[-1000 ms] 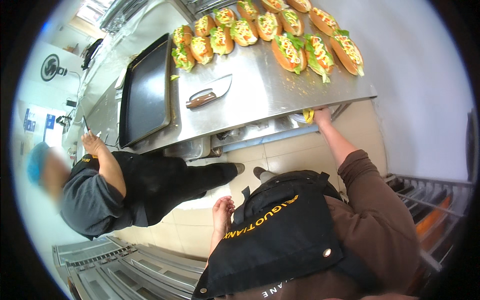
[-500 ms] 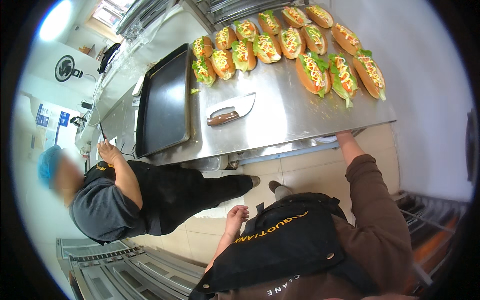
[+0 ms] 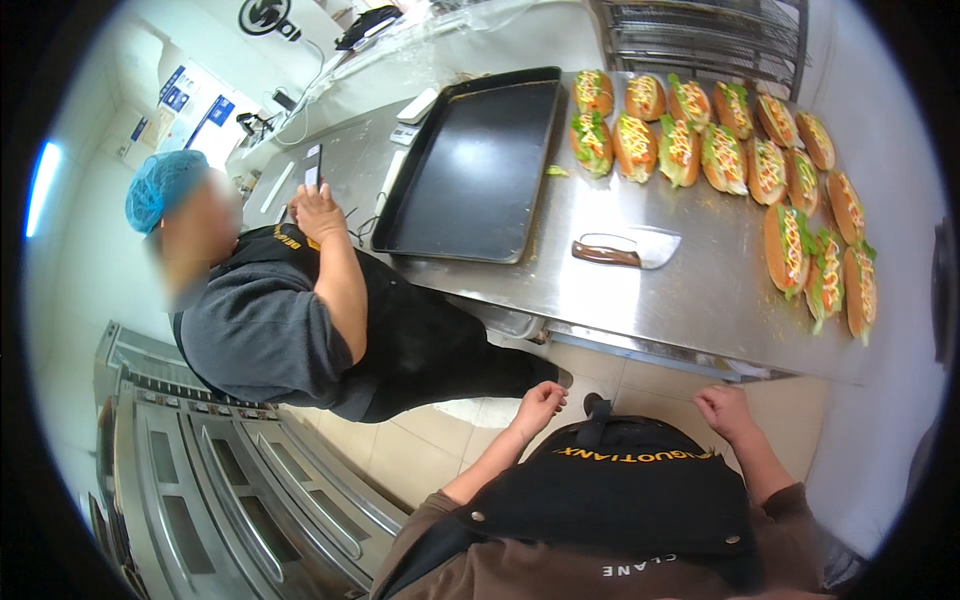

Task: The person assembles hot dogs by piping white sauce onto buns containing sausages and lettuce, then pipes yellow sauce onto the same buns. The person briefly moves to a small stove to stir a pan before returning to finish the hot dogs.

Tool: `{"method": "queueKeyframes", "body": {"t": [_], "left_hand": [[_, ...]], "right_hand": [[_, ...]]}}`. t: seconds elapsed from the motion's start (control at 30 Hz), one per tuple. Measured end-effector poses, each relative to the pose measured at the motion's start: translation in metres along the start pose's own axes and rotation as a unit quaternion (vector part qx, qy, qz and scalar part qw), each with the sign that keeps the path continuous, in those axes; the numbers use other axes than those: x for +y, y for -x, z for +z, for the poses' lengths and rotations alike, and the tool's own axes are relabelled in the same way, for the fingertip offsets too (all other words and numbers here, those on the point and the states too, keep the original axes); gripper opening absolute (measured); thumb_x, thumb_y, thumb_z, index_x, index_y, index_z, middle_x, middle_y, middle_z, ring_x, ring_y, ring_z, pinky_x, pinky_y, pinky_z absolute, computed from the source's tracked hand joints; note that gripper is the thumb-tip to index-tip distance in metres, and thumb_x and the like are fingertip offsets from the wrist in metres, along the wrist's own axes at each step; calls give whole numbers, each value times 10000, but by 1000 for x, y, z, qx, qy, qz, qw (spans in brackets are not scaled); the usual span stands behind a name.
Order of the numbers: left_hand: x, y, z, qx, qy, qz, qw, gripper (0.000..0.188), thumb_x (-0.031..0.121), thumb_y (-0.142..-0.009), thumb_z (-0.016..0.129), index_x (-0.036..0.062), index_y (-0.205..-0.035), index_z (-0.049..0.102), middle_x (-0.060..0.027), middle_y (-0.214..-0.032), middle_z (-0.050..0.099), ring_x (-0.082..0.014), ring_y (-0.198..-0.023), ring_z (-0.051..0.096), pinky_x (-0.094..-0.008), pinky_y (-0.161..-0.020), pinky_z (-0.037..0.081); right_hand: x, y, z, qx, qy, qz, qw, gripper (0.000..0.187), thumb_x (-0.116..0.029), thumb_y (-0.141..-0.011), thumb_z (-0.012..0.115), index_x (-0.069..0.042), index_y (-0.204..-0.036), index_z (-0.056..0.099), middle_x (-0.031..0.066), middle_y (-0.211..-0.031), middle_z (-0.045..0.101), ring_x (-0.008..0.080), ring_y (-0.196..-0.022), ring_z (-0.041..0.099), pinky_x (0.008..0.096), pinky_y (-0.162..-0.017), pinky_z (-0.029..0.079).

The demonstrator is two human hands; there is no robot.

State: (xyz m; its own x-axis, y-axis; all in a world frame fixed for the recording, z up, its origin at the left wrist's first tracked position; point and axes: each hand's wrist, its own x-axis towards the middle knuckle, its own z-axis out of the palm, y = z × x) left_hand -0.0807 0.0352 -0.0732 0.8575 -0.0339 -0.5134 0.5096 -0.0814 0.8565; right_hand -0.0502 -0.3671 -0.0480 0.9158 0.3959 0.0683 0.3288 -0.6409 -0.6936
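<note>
My left hand (image 3: pixel 541 408) hangs in front of my apron, its fingers loosely curled with nothing seen in them. To its right, my right hand (image 3: pixel 722 411) is closed in a loose fist near the table's front edge, apart from the table; no object shows in it. Beyond them stands a stainless steel table (image 3: pixel 600 310). A knife (image 3: pixel 606 256) with a wide blade and a brown wooden handle lies flat on it. Filled buns (image 3: pixel 724 158) with lettuce and zigzag sauce sit in rows at the right, with several more at the near right corner (image 3: pixel 788 252).
A large black baking tray (image 3: pixel 470 170) lies on the table's left part. Beside it a co-worker in a blue hair cover (image 3: pixel 168 190) holds a phone (image 3: pixel 314 168). A steel deck oven (image 3: pixel 230 480) stands at lower left, a wire rack (image 3: pixel 700 40) behind the table.
My right hand has come back from under the table's front edge to in front of my body. The view has turned, shifting the table rightward. The co-worker still holds the phone.
</note>
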Motion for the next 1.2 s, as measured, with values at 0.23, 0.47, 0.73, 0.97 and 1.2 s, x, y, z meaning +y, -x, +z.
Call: {"method": "queueKeyframes", "body": {"t": [0.23, 0.47, 0.73, 0.97, 1.2], "left_hand": [[35, -24, -13, 45, -110, 110, 987, 198, 167, -913, 612, 0, -809, 600, -40, -743, 596, -104, -682, 535, -273, -619, 442], [69, 21, -49, 386, -173, 357, 833, 70, 16, -840, 616, 32, -773, 623, -72, -837, 636, -180, -726, 585, -288, -660, 469], [139, 127, -8, 458, -380, 406, 693, 529, -101, -693, 487, 8, -1196, 611, -170, -1264, 600, -347, -1220, 534, -486, -1070, 324], [132, 140, 92, 405, -559, 424, 586, 527, 476, -918, 475, 199, -1363, 533, -115, -1474, 417, -285, -1415, 294, -587, -1144, 24], [70, 206, 97, 635, -542, 153, 529, 585, 51, -744, 603, 285, -1280, 594, -76, -1337, 457, -237, -1282, 385, -560, -1145, 105]], "right_hand": [[-115, -131, 13, -14, -167, -76, 983, 198, -215, -897, 635, -77, -760, 598, 50, -630, 535, 141, -530, 501, 293, -504, 407], [-168, -236, 21, 9, -767, 308, 563, 173, -226, -972, 567, -84, -902, 638, -28, -710, 578, 79, -625, 527, 215, -550, 419], [-270, -279, 62, -202, -821, 306, 438, 388, -295, -1036, 339, 6, -1096, 576, 101, -993, 671, 214, -909, 644, 343, -827, 544], [-350, -219, 147, -407, -780, 391, 270, 484, -416, -1024, 345, 5, -999, 582, 57, -806, 638, 193, -761, 631, 324, -725, 529], [-394, -149, 171, -432, -745, 455, 228, 481, -441, -1013, 363, -10, -968, 571, 23, -725, 589, 166, -689, 607, 297, -665, 514]]}}
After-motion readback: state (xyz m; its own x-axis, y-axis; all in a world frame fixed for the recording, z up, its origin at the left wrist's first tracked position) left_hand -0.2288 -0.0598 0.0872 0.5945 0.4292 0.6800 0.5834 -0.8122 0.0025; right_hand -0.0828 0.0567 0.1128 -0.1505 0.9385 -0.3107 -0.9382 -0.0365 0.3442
